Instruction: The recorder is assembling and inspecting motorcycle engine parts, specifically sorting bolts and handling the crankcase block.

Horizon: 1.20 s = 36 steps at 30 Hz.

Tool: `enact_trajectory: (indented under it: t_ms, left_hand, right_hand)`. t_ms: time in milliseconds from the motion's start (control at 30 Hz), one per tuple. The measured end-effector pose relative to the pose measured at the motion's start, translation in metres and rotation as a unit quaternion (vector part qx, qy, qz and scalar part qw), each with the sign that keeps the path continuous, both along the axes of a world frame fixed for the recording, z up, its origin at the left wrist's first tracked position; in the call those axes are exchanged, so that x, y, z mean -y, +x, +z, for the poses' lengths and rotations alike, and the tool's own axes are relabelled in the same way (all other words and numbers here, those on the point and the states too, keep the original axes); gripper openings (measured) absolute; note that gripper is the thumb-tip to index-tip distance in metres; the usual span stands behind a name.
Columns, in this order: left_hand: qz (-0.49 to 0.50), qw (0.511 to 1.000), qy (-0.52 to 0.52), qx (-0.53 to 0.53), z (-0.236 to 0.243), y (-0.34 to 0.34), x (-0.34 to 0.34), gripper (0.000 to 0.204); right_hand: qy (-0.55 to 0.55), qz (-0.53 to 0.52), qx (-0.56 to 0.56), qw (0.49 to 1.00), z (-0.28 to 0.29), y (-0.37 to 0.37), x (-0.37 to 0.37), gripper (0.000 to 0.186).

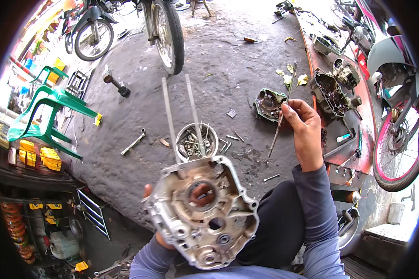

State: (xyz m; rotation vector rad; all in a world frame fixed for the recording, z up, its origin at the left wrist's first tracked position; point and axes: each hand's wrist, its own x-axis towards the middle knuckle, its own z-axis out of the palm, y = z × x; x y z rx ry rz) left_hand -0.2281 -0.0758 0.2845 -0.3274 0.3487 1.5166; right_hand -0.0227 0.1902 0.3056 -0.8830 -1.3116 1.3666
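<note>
My left hand (203, 195) is closed round the back of a grey metal engine crankcase half (233, 204); its fingers show through the large round bore, and the rest is mostly hidden. Two long straight studs (169, 116) stick out from the crankcase's far edge. Between thumb and fingertips, my right hand (302, 125) pinches a long thin metal rod (278, 132), tilted, its lower end hanging above the floor. Just beyond the crankcase, a white bowl (215, 139) holds many bolts and small parts. Another crankcase piece (266, 103) lies behind the rod.
Loose bolts (228, 145) and a socket wrench (133, 142) lie on the dark floor. At right, a reddish board (365, 109) carries engine parts (330, 93) and tools beside a pink-rimmed wheel (386, 153). A green plastic chair (46, 116) stands left; a motorcycle wheel (168, 37) is ahead.
</note>
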Motion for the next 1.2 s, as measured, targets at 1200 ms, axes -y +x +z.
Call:
enact_trajectory:
  t_ms: [1200]
  left_hand:
    - [0.009,0.995,0.035,0.089,-0.083,-0.159,0.047,0.120]
  right_hand:
    - [-0.147,0.003,0.561,0.815,-0.338,-0.276,0.009,0.033]
